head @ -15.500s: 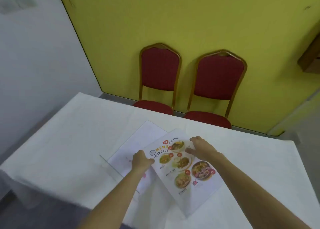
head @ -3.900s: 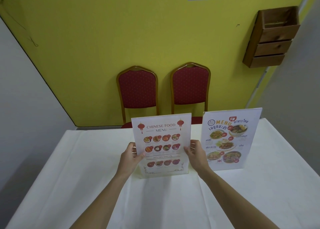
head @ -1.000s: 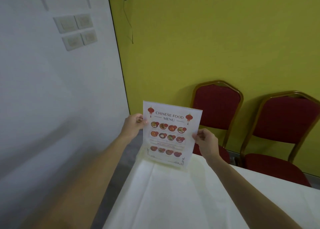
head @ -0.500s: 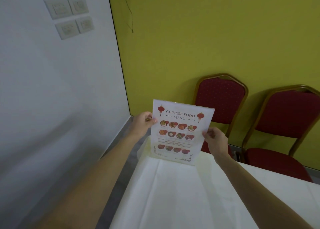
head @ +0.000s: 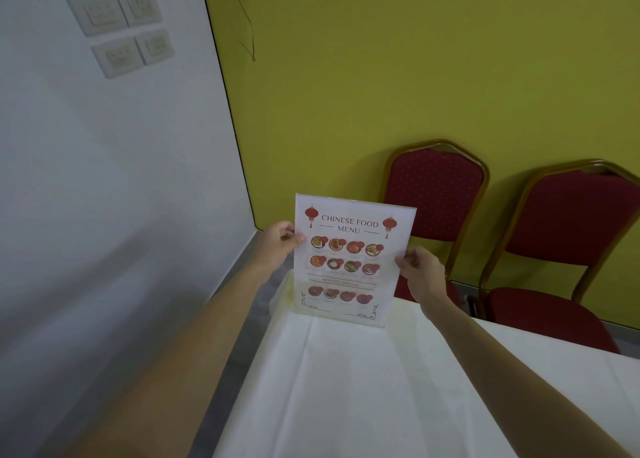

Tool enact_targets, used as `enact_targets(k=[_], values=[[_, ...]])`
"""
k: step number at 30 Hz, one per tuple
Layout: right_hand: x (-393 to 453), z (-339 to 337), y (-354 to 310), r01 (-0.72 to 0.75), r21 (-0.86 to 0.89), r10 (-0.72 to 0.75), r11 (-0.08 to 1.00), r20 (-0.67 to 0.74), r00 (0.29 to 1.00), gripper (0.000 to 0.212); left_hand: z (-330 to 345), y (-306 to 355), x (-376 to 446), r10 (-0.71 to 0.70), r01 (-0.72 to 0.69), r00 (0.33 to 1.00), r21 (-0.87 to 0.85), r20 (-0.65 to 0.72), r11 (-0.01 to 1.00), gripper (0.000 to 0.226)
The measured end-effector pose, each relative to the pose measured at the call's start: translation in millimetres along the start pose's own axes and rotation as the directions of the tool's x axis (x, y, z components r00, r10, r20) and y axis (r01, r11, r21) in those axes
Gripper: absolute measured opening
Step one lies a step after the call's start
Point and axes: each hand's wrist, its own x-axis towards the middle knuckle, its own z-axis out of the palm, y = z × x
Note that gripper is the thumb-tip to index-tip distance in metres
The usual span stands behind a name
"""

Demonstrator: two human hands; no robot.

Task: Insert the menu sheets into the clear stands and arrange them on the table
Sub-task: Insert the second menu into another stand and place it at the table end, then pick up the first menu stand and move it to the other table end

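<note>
A clear stand holding the Chinese Food Menu sheet [head: 349, 260] stands upright at the far left corner of the white-clothed table [head: 363, 388], its base touching the cloth. My left hand [head: 278, 246] grips the stand's left edge near the top. My right hand [head: 420, 274] grips its right edge at mid height. The other menu stand is out of view.
Two red chairs with gold frames [head: 434, 208] [head: 575, 250] stand against the yellow wall behind the table. A white wall with switch plates [head: 121, 32] is on the left, with a strip of grey floor [head: 242, 284] between it and the table.
Over the last second the stand has come down a little and shifted right in view, and its base now rests on the table corner. Both hands keep their grip on its edges.
</note>
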Motion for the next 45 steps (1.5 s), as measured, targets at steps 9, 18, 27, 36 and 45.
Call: enact_targets(k=[9,18,27,36,45], values=[[2,-1,2,0.013,0.012,-0.013,1.0,-0.001,1.0,0.015,6,6,3,-0.054,0.054,0.999,-0.075,0.006,0.996,0.025],[-7,-7,2,0.017,0.008,-0.017,1.0,0.022,1.0,0.028,7,5,-12,-0.065,0.064,0.998,-0.03,-0.018,0.997,0.039],[-43,-47,26,0.008,-0.009,-0.008,1.0,0.018,1.0,0.032,31,-14,-83,-0.187,0.214,0.959,0.108,-0.212,0.971,0.038],[-99,-153,79,-0.056,0.04,0.053,0.998,0.07,0.996,0.031,132,21,-162,-0.173,0.208,0.97,0.216,-0.171,0.954,0.03],[-173,-300,156,-0.135,0.089,0.132,0.987,0.035,0.991,0.025,310,87,-247,-0.083,0.074,0.995,0.158,0.052,0.985,0.025]])
